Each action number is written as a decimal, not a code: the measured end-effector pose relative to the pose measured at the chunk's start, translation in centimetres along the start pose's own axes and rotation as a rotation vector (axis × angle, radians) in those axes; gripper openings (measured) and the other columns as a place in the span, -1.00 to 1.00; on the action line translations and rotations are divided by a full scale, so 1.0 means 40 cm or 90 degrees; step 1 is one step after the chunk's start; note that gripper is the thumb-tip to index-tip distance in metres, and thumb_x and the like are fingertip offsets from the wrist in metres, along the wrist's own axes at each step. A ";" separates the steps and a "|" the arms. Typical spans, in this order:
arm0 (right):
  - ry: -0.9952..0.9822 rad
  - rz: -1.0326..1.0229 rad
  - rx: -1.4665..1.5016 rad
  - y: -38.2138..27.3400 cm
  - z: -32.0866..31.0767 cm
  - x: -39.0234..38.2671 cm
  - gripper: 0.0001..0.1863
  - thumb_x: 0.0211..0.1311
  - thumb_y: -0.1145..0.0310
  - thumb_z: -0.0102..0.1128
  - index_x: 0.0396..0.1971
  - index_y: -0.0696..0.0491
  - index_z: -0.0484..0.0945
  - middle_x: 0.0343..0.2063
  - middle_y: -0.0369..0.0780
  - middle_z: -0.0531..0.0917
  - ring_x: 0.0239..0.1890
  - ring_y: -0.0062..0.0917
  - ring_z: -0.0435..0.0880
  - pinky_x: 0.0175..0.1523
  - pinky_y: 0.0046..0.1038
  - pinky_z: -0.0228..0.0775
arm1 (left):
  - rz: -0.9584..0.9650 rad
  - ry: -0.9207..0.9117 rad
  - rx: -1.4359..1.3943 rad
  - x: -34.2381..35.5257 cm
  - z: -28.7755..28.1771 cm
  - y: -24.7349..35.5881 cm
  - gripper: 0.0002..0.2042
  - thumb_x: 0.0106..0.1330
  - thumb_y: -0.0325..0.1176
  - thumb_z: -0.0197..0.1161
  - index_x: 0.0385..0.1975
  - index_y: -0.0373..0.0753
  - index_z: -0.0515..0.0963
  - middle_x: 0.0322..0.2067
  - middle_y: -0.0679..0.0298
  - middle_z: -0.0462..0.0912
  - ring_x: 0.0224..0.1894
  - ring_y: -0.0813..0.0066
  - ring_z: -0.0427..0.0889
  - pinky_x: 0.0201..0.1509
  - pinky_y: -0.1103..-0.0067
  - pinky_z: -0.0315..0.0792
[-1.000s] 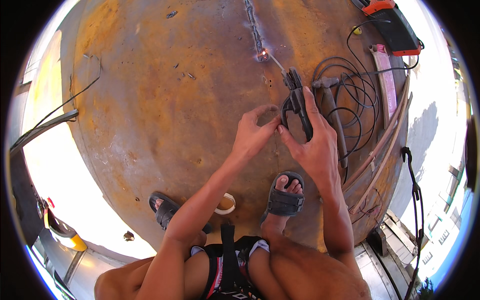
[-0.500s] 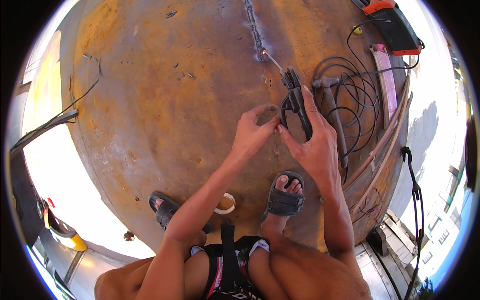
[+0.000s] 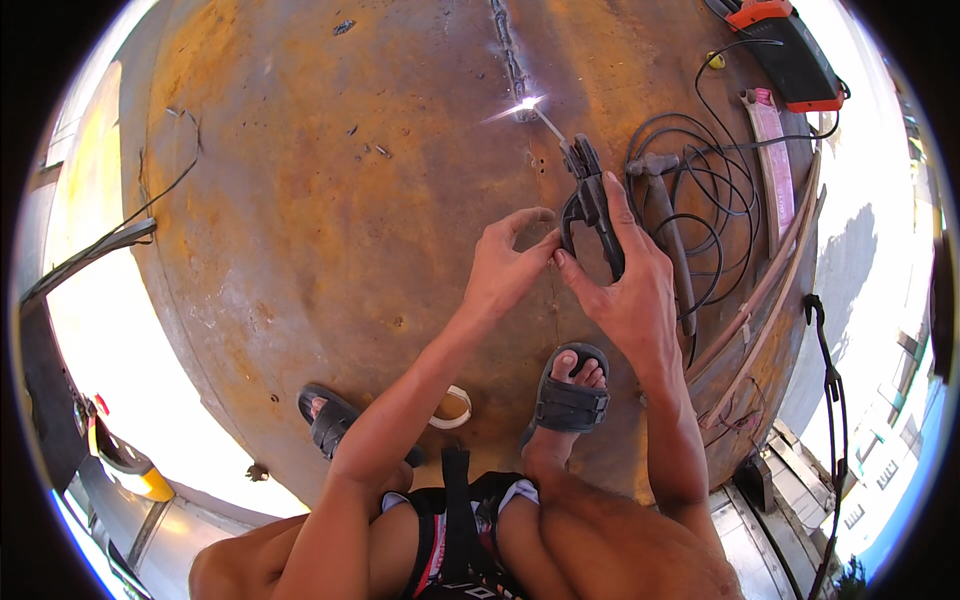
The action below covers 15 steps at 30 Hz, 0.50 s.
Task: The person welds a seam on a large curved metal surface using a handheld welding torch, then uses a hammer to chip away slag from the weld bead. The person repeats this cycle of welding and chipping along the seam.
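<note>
My right hand (image 3: 632, 285) is wrapped round a black electrode holder (image 3: 598, 205). A thin welding rod (image 3: 548, 122) sticks out of its jaws toward the far side. At the rod's tip a bright white arc (image 3: 529, 103) glows against the rusty steel surface (image 3: 300, 210). The tip meets the near end of a dark, rough weld bead (image 3: 510, 55) that runs away from me. My left hand (image 3: 505, 265) has its thumb and fingertips closed on the curved black lever at the holder's left side.
Right of the holder lie a hammer (image 3: 657, 195) and a coiled black cable (image 3: 735, 185). Beyond are a pink-and-white packet (image 3: 772, 150) and an orange-and-black welding machine (image 3: 795, 60). A pale ring (image 3: 463, 394) rests between my sandalled feet. Thin wires (image 3: 170, 190) cross the left edge.
The small reddish glow at the rod's tip has become a bright white arc with streaks of light. Both hands and the holder stay practically where they were.
</note>
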State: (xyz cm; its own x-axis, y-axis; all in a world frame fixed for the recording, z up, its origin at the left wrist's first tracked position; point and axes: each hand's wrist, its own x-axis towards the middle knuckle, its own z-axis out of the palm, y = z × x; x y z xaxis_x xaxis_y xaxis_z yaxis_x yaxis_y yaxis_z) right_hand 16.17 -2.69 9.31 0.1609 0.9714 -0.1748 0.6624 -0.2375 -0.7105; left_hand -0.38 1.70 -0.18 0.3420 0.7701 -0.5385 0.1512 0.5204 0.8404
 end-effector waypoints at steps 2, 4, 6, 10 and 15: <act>-0.001 0.001 -0.002 -0.002 0.001 0.001 0.03 0.25 0.37 0.63 0.69 0.04 0.27 0.13 0.10 0.80 0.18 -0.10 0.85 0.27 -0.20 0.63 | 0.019 0.009 0.008 0.004 -0.001 -0.013 -0.50 0.50 -0.21 0.43 0.28 -0.47 0.66 0.17 0.02 0.78 0.35 0.35 0.62 0.46 0.39 0.43; 0.000 -0.003 -0.004 -0.001 0.002 0.002 0.03 0.25 0.37 0.63 0.69 0.04 0.26 0.14 0.10 0.80 0.18 -0.10 0.85 0.28 -0.20 0.62 | 0.024 0.007 0.014 0.008 -0.002 -0.018 -0.49 0.50 -0.20 0.44 0.28 -0.47 0.66 0.18 0.02 0.78 0.36 0.35 0.62 0.46 0.38 0.43; 0.007 -0.002 -0.010 -0.001 0.002 0.000 0.04 0.24 0.37 0.63 0.69 0.05 0.26 0.14 0.09 0.80 0.18 -0.11 0.85 0.28 -0.20 0.63 | 0.010 0.000 0.020 0.009 -0.001 -0.014 -0.48 0.50 -0.19 0.44 0.28 -0.47 0.66 0.18 0.02 0.78 0.36 0.35 0.62 0.47 0.38 0.42; 0.040 -0.008 -0.016 -0.003 0.005 -0.015 0.03 0.24 0.39 0.63 0.69 0.05 0.26 0.13 0.07 0.80 0.17 -0.12 0.85 0.25 -0.21 0.65 | 0.007 -0.016 0.025 0.001 0.003 0.003 -0.47 0.51 -0.15 0.43 0.29 -0.47 0.65 0.17 0.01 0.78 0.37 0.33 0.61 0.48 0.37 0.40; 0.034 -0.004 0.000 -0.002 0.002 -0.025 0.01 0.24 0.42 0.61 0.68 0.04 0.28 0.12 0.07 0.80 0.16 -0.11 0.85 0.23 -0.21 0.66 | 0.028 -0.015 0.041 -0.010 0.003 -0.005 -0.46 0.50 -0.17 0.40 0.33 -0.46 0.64 0.18 -0.04 0.78 0.43 0.25 0.58 0.62 0.25 0.30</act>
State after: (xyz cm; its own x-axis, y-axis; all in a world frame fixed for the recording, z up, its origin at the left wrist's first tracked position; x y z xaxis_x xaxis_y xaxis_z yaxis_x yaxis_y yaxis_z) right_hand 15.90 -3.63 9.47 0.1954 0.9714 -0.1347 0.6635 -0.2321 -0.7112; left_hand -0.43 1.26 -0.14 0.3717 0.7826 -0.4994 0.1947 0.4603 0.8662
